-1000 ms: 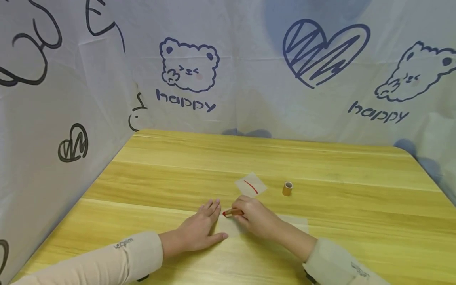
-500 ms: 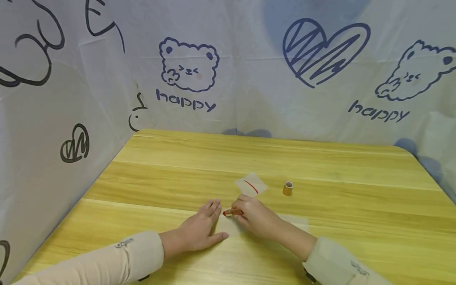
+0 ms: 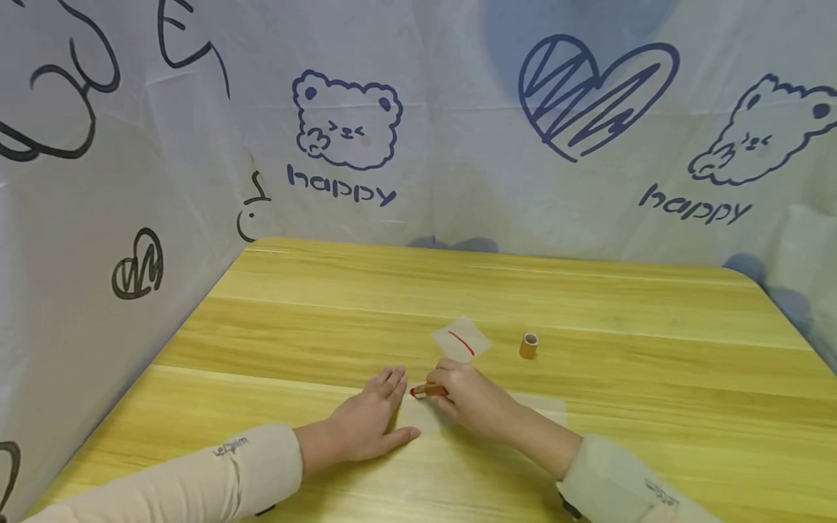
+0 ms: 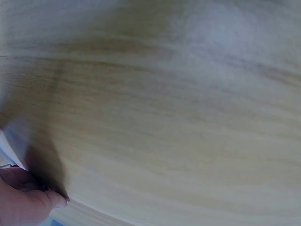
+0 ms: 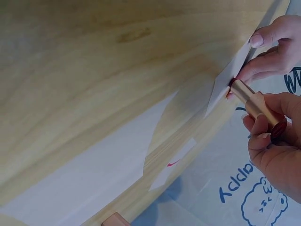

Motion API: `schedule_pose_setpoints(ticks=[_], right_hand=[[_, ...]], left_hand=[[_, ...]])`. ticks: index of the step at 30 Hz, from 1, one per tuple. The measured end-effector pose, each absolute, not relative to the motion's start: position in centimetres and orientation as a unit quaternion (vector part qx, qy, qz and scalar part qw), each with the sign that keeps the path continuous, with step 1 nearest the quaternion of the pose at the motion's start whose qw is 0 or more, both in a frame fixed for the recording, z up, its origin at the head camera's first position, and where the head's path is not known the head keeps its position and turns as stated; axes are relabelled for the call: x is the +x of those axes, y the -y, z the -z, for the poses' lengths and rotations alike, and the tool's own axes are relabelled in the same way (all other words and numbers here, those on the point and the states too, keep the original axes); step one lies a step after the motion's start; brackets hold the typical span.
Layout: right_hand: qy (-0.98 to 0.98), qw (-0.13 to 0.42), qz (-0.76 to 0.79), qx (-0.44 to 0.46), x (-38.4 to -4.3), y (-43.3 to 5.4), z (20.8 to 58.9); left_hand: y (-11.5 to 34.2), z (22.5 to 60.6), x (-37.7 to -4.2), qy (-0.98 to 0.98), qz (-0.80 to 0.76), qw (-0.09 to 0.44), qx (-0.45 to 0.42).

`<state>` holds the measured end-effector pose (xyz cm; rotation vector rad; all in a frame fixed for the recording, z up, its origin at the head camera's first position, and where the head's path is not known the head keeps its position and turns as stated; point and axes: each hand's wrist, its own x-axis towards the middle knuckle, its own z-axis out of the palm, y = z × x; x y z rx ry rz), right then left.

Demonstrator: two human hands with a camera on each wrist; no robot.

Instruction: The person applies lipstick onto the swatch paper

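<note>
My right hand (image 3: pixel 471 399) grips a red lipstick (image 3: pixel 428 390) in a gold-coloured tube, fingers and thumb curled round it. Its red tip points left, right at the surface of a pale piece of paper (image 3: pixel 425 418). In the right wrist view the lipstick (image 5: pixel 256 104) slants down to that paper (image 5: pixel 225 81) beside the left hand. My left hand (image 3: pixel 369 421) rests flat at the paper's left edge, fingers extended and thumb apart. Part of the left hand (image 4: pixel 26 200) shows at the lower left of the left wrist view. The right hand and forearm cover some of the paper.
Beyond the hands lies a small square paper (image 3: pixel 461 339) with one red stroke. To its right the lipstick cap (image 3: pixel 528 346) stands with its hollow end up. Another pale sheet (image 3: pixel 543 408) lies by the right forearm. A printed cloth (image 3: pixel 458 145) hangs behind the wooden table (image 3: pixel 327 290).
</note>
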<state>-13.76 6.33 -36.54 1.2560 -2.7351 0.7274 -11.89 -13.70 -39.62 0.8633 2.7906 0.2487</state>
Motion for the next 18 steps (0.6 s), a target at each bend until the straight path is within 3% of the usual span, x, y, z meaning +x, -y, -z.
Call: schedule_pose_setpoints(ticks=[18], right_hand=[[0.882,0.043,-0.229,0.410,-13.39,-6.79,36.71]], left_hand=[[13.73,39.59,-11.83,-0.946,-0.081,0.111,0.292]])
